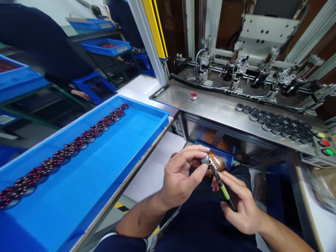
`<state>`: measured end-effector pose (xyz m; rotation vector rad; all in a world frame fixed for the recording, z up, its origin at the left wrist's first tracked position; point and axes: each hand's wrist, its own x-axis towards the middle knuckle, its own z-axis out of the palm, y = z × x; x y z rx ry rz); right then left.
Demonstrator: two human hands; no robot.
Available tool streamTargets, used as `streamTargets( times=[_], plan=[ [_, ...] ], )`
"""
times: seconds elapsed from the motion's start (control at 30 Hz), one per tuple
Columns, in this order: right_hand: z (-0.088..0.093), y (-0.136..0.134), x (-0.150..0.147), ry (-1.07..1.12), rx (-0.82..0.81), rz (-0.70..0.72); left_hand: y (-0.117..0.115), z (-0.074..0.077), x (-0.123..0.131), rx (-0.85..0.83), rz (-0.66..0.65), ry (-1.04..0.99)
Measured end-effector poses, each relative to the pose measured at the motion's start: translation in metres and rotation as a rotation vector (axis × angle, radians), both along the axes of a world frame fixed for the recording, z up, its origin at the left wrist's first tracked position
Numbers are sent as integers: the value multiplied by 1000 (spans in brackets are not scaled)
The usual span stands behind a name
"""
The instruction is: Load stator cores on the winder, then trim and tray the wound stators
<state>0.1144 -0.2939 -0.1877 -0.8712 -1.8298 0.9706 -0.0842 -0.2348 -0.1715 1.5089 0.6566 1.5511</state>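
Note:
Between the thumb and fingers of my left hand (181, 175) is a small round metal motor part (205, 161), held on edge above my lap. My right hand (241, 203) is wrapped round a pair of pliers (223, 190) with black and lime-green handles. The dark jaws of the pliers reach up to the near side of the motor part; whether they grip anything there is too small to tell. Just behind the part is a shiny brown wrapped object (216, 162), partly covered by my hands.
At left, a large blue tray (110, 171) bears a long row of red and black motor parts (69, 149). Ahead, a metal ledge (210, 106) carries one red-topped part (193, 96) and many black parts (285, 124), with buttons (325, 143) at right. Machine fixtures (236, 70) stand behind.

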Motion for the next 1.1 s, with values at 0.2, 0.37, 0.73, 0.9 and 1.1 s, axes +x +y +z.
streamTargets(
  times=[0.2, 0.37, 0.73, 0.9, 1.1],
  plan=[
    [-6, -1, 2, -6, 4, -29, -1, 2, 0, 27, 5, 40],
    [-12, 0, 5, -25, -19, -65, -2, 3, 0, 55, 10, 56],
    [9, 3, 0, -72, 129, -97, -6, 5, 0, 75, 4, 87],
    [6, 0, 0, -50, 118, -99, -7, 6, 1, 83, -1, 109],
    [-11, -4, 4, 8, -11, -140, -6, 5, 1, 85, -25, 121]
  ],
)
